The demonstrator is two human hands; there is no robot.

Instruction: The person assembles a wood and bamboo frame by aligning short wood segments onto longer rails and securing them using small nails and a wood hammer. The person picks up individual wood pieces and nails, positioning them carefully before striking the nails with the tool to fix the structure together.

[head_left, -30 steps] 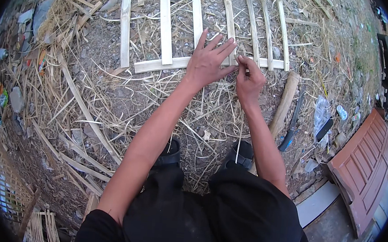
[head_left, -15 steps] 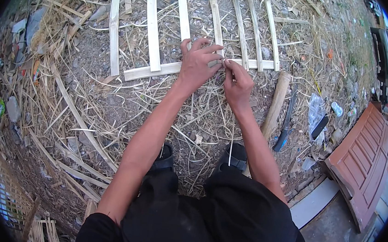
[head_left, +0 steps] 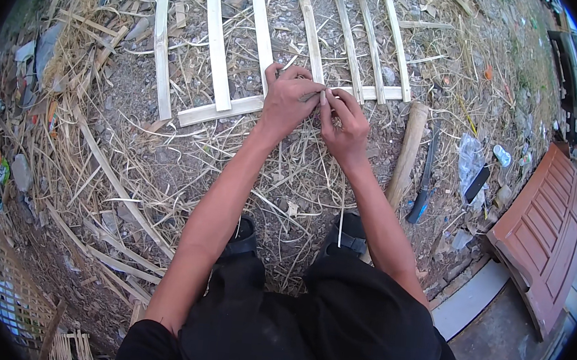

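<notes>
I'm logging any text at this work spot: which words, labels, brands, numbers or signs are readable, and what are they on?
None can be read.
Small blue-and-white container: any print is too small and blurred.
Colourful wrapper: any print is too small and blurred.
Pale flat strips: no lettering visible.

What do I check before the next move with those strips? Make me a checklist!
1. Left hand and right hand close together at the cross strip: ok.
2. Small piece pinched firmly between the fingertips: cannot tell, the fingers hide it.
3. Rightmost long strip reaching the cross strip: ok.
4. Leftmost long strip reaching the cross strip: not ok, it ends beside it, apart.
5. Knife away from both hands: ok, on the ground to the right.
</notes>
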